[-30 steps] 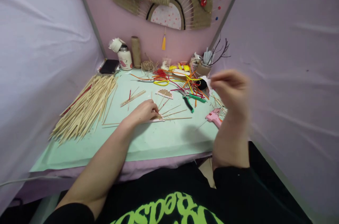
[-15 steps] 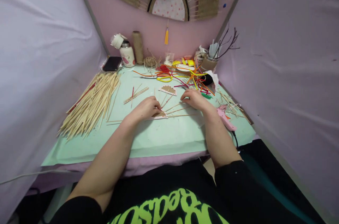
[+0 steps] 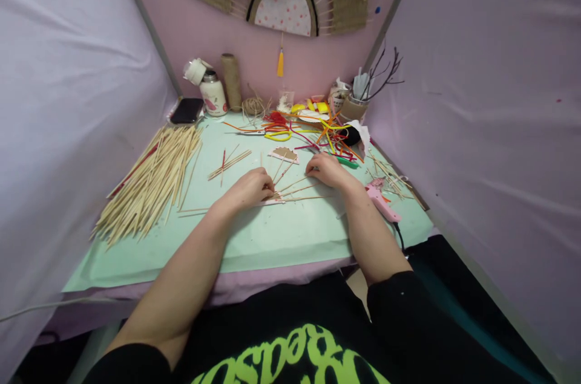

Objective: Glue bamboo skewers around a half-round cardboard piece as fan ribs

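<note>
Wooden sticks [image 3: 308, 198] being aligned behind worktop's [image 3: 281, 245] front edge. Base pinned by left hand's [image 3: 252, 187] curled fingers; tip seemingly pinched in right hand [image 3: 328, 170]. Steady angle needed.

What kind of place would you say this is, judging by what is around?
It looks like a small craft workspace, perhaps a fabric-sided booth: a heap of thin wooden sticks, a pink glue gun and scissors lie on the pale green tabletop.
</note>
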Demonstrator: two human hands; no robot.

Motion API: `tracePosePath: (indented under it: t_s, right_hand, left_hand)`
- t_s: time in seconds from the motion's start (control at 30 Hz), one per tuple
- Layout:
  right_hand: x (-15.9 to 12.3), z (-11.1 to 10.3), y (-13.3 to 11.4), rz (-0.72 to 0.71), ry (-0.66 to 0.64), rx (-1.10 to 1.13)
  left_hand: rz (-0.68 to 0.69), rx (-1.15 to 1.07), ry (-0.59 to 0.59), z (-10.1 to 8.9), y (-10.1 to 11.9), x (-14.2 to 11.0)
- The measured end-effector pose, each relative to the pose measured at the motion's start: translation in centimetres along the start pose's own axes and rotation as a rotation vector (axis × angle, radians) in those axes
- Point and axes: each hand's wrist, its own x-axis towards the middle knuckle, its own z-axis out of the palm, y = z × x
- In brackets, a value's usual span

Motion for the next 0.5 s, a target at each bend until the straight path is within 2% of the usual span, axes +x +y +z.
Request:
tracePosePath:
  t_s: [0.5]
  right_hand:
    - [0.49,0.36,0.31,-0.002,0.026,0.002]
  left_hand:
    - [0.001,0.005,0.004,0.29,-0.25,0.21]
